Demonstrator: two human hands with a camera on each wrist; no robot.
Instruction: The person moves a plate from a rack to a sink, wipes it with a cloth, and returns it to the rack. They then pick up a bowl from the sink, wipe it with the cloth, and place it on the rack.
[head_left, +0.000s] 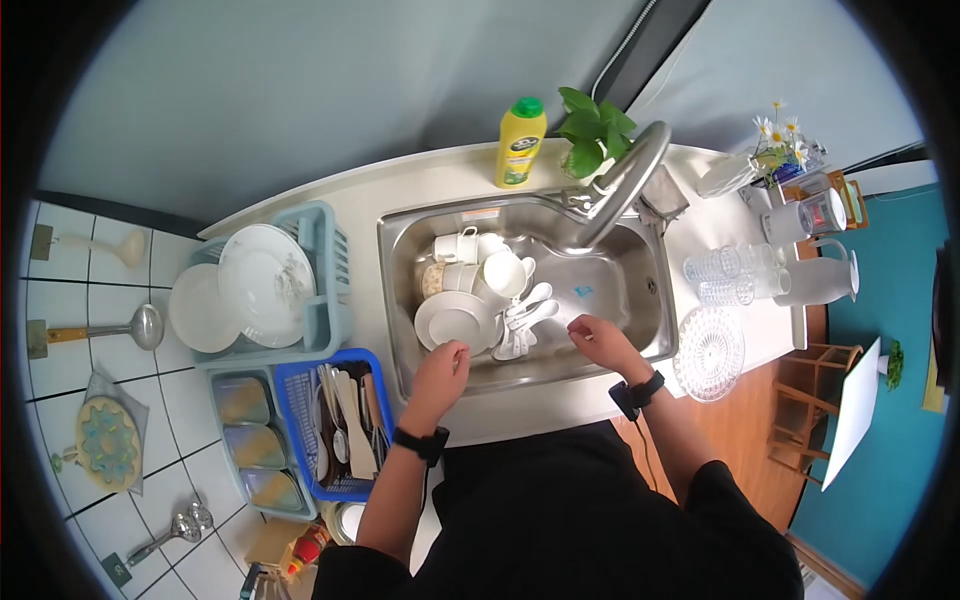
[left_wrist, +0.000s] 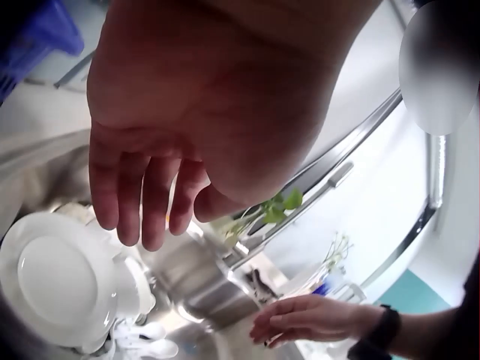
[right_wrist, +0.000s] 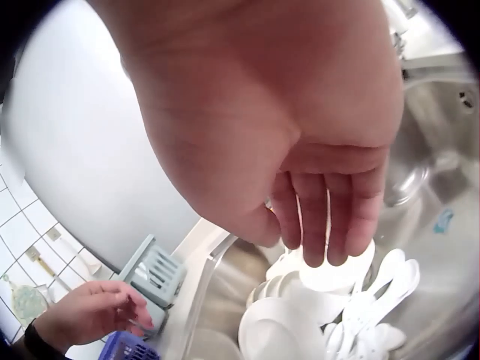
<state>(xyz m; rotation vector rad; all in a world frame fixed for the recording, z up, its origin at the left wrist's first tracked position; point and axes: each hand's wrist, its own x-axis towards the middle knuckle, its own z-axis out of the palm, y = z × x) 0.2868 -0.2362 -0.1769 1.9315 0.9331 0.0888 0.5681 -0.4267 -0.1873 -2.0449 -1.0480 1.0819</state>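
Note:
My left hand [head_left: 441,376] hovers over the sink's near rim beside a white plate [head_left: 454,320], its fingers loose and holding nothing. On the other side of several white spoons [head_left: 527,322], my right hand [head_left: 603,343] hangs over the basin, relaxed and empty too. Both wrist views show bare palms with slack fingers. White cups [head_left: 503,273] and a cup with a patterned band [head_left: 433,281] are grouped behind the plate in the steel sink [head_left: 392,345]. A small blue piece [head_left: 584,291] lies on the basin floor to the right.
A curved faucet [head_left: 640,170] reaches over the sink. At left stand a dish rack [head_left: 326,260] with plates and a blue basket [head_left: 330,490] of utensils. A yellow bottle [head_left: 521,145] stands behind; glasses [head_left: 725,275] and a glass plate [head_left: 710,353] are at right.

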